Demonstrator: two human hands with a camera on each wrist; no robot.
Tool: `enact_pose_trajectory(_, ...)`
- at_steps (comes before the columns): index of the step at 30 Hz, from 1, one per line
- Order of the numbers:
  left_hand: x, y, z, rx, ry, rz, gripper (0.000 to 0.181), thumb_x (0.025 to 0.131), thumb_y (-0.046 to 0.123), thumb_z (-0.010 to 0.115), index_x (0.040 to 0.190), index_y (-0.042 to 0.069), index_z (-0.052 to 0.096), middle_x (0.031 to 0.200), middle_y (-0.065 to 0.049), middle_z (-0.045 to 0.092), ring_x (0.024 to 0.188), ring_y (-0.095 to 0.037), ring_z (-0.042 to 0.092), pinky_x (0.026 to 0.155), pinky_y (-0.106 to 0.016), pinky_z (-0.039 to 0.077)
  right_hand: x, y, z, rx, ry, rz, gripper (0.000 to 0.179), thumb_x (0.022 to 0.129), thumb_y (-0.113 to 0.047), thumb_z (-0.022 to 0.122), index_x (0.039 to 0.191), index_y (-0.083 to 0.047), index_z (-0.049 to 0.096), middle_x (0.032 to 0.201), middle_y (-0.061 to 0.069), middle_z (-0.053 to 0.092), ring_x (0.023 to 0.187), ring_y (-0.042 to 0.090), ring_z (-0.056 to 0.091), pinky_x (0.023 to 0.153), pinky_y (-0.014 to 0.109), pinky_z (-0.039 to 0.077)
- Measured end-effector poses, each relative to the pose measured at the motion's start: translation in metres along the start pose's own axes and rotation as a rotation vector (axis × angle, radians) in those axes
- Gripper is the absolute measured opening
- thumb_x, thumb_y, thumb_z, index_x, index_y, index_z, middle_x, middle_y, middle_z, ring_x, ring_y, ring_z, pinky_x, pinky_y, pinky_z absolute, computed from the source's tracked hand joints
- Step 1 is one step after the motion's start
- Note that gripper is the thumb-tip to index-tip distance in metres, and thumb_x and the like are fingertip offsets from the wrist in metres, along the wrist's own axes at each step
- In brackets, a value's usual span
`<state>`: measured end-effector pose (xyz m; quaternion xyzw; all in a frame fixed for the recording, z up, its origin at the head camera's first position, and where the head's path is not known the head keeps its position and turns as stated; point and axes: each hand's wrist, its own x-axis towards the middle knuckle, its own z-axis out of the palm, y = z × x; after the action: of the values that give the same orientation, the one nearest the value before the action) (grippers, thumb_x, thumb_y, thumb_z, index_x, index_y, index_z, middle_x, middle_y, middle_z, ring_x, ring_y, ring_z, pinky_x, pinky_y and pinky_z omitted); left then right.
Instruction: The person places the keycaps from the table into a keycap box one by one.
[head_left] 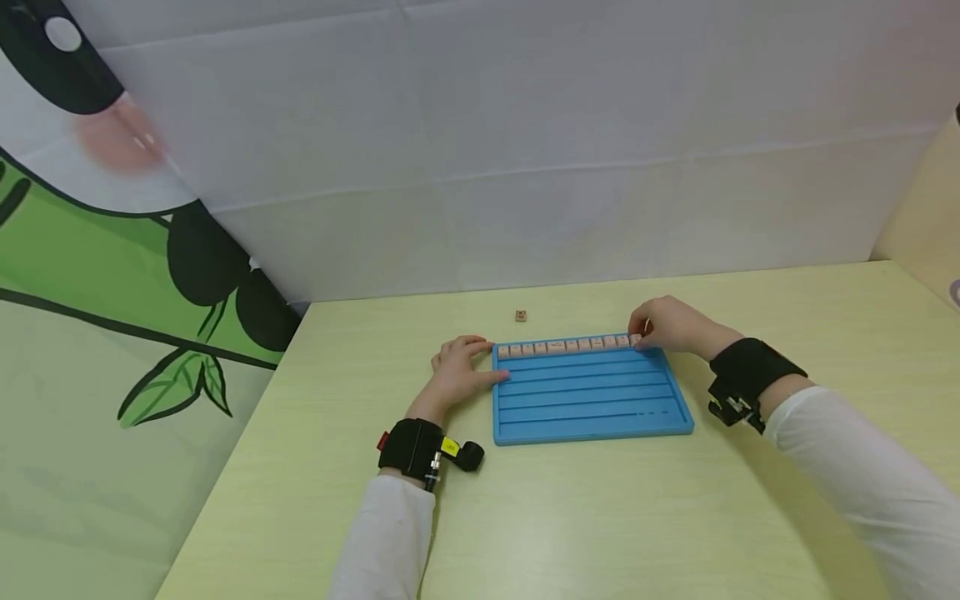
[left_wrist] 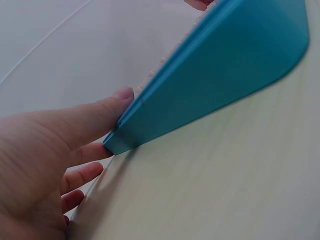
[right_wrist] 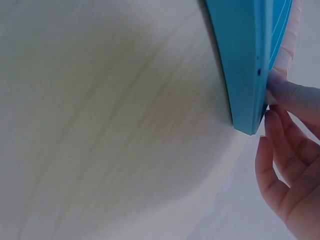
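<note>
A blue ridged tray lies on the table, with a row of small pale pink keycaps along its far edge. My left hand holds the tray's far left corner, the thumb over the left rim and the index finger at the corner. In the left wrist view that thumb presses on the rim. At the row's right end, my right hand pinches a keycap between thumb and fingertips. The right wrist view shows this keycap at the tray's corner, mostly hidden by the thumb.
One loose small brown square piece lies on the table behind the tray. A white cloth wall rises along the table's back edge. A printed green and black cloth hangs on the left.
</note>
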<state>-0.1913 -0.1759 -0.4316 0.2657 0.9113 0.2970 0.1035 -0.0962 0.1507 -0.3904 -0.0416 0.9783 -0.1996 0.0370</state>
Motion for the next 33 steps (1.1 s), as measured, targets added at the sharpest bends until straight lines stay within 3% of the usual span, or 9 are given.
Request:
enact_pose_trajectory(12, -0.002, -0.001, 0.001, -0.024, -0.006, 0.0, 0.065, 0.081, 0.04, 0.073, 0.134, 0.011, 0.054, 0.143, -0.011, 0.04, 0.136, -0.035, 0.022, 0.107, -0.053, 0.013, -0.001, -0.008, -0.01, -0.006, -0.07, -0.02, 0.018, 0.082, -0.007, 0.072, 0.098, 0.0, 0.066, 0.092, 0.012, 0.065, 0.085, 0.025, 0.058, 0.074, 0.039, 0.051)
enact_pose_trajectory(17, -0.002, -0.002, 0.002, -0.025, -0.003, 0.017, 0.063, 0.081, 0.04, 0.073, 0.133, 0.01, 0.055, 0.141, -0.012, 0.04, 0.135, -0.035, 0.023, 0.105, -0.053, 0.015, 0.005, -0.017, -0.016, -0.003, -0.048, -0.058, 0.023, 0.085, -0.013, 0.069, 0.103, 0.002, 0.066, 0.094, 0.014, 0.065, 0.085, 0.026, 0.058, 0.074, 0.04, 0.05)
enact_pose_trajectory(23, -0.003, -0.001, 0.001, -0.013, -0.004, 0.014, 0.064, 0.081, 0.04, 0.073, 0.134, 0.01, 0.055, 0.142, -0.011, 0.04, 0.135, -0.035, 0.023, 0.106, -0.053, 0.015, 0.032, -0.046, -0.015, -0.018, -0.032, -0.069, 0.026, 0.092, -0.02, 0.061, 0.108, 0.0, 0.066, 0.1, 0.015, 0.064, 0.09, 0.029, 0.057, 0.079, 0.043, 0.048)
enact_pose_trajectory(28, -0.003, 0.001, 0.001, -0.013, -0.003, 0.014, 0.064, 0.081, 0.041, 0.073, 0.134, 0.01, 0.055, 0.142, -0.012, 0.04, 0.135, -0.035, 0.023, 0.106, -0.054, 0.014, 0.059, -0.081, -0.009, -0.022, -0.104, -0.065, 0.034, 0.094, -0.019, 0.057, 0.12, 0.003, 0.06, 0.116, 0.02, 0.061, 0.106, 0.035, 0.056, 0.09, 0.044, 0.047)
enact_pose_trajectory(33, -0.003, 0.004, 0.001, -0.012, -0.001, 0.031, 0.063, 0.081, 0.04, 0.073, 0.133, 0.01, 0.055, 0.142, -0.012, 0.041, 0.135, -0.036, 0.024, 0.105, -0.054, 0.014, 0.08, -0.105, -0.001, -0.079, -0.18, -0.067, 0.04, 0.097, -0.017, 0.052, 0.133, 0.002, 0.052, 0.134, 0.022, 0.052, 0.126, 0.038, 0.046, 0.104, 0.045, 0.038)
